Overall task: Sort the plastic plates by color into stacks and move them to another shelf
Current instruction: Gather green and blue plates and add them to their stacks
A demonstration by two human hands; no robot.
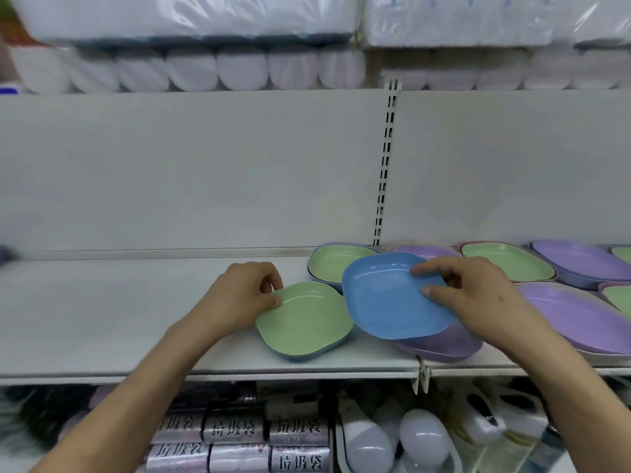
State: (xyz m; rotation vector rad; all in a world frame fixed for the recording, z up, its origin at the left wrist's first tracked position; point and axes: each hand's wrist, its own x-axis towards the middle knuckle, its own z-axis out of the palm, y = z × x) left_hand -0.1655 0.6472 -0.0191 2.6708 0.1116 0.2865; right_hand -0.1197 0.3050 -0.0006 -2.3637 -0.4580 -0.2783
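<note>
My left hand [244,291] pinches the left rim of a green plate [304,320] that lies on the white shelf [119,312]. My right hand [478,295] grips the right edge of a blue plate [386,298], held tilted above a purple plate [444,346] and overlapping the green one. Behind them a second green plate [336,262] sits on a stack. To the right lie more plates: purple [420,250], green [505,261], purple [580,261] and a large purple one [580,319].
The shelf's left half is bare, with a grey back panel [205,165] and a slotted upright [384,165]. White wrapped packs [205,70] fill the shelf above. Below the front edge are rolled bag packs [239,438] and light bulbs [423,435].
</note>
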